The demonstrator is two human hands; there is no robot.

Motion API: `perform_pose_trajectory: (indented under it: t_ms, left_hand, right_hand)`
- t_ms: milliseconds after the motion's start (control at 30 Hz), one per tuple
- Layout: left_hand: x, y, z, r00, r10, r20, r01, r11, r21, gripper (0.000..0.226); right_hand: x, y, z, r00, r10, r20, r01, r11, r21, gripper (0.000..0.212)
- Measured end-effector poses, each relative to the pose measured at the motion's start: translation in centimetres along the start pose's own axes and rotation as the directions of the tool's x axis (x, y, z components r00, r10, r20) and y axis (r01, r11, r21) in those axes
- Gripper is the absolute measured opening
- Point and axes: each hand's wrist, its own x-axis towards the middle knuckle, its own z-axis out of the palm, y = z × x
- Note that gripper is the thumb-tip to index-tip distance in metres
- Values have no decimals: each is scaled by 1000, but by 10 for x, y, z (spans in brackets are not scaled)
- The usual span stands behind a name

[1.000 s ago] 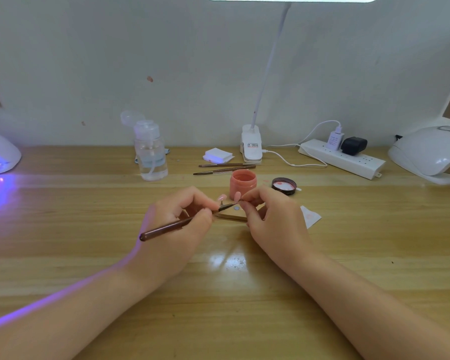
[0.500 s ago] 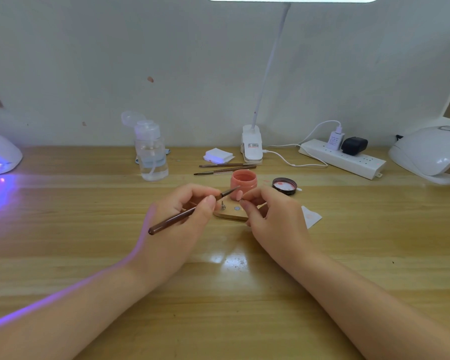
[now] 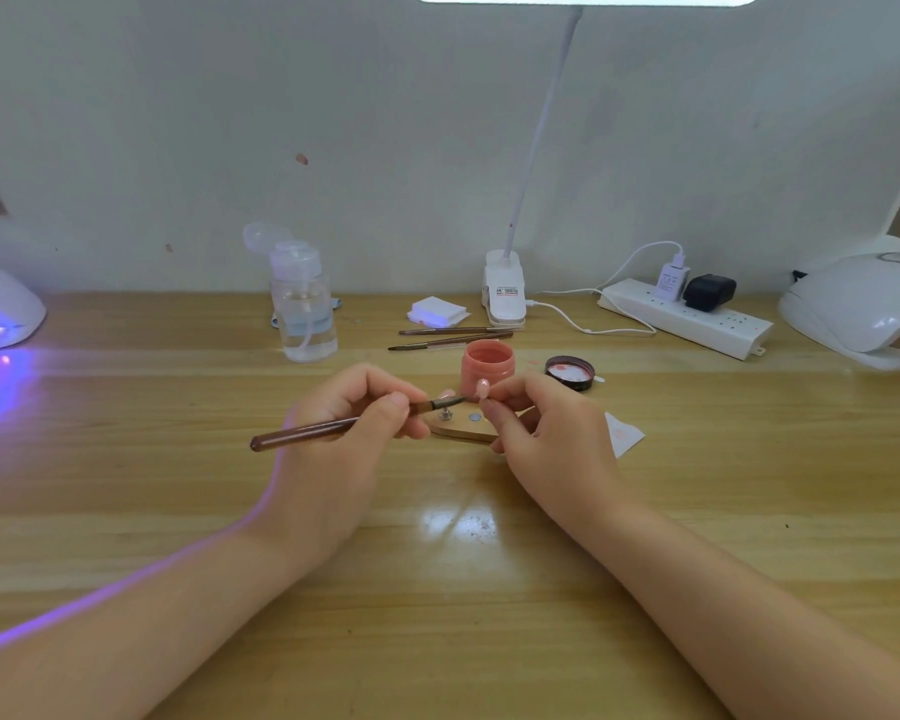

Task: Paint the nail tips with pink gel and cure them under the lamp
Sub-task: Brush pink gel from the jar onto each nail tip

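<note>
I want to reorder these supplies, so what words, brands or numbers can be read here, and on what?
No text can be read.
Clip lamp base: a label with red and dark print, too blurred to read.
White charger: small grey print, too small to read.
Power strip: no legible marking.
Gel jar, lid, bottle and both nail lamps: no label shows.

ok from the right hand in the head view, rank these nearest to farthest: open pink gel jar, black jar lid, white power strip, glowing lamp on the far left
1. Open pink gel jar: just behind the right hand, slightly left.
2. Black jar lid: behind it, slightly right.
3. White power strip: back right, by the wall.
4. Glowing white curing lamp: far left edge of the wooden table.
</note>
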Motion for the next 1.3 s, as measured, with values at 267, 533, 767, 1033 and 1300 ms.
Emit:
perform_pose_trajectory:
  t_ms: [267,533,767,1033,1300]
  left_hand:
    - [33,-28,10,935,-350,-52,325,907,-267,8]
    - [31,-30,17,922,-384,44,372,851,-370,8]
    - [28,-32,15,930,-367,39,352,850,-392,8]
    - [42,-34,17,922,-384,58,377,850,-368,8]
    - [33,-34,20,937,-341,83,348,872,-344,9]
  right_hand:
    - [1,-2,0,998,50,-37,-49,999,16,4]
    - [4,0,2,999,34,-33,-37,995,-95,11]
    - [6,2,7,999,37,-9,-38,957,-288,19]
    - [8,2,11,1000,-19,-9,15,928,-373,20]
    - [5,2,9,998,19,59,16,845,-534,25]
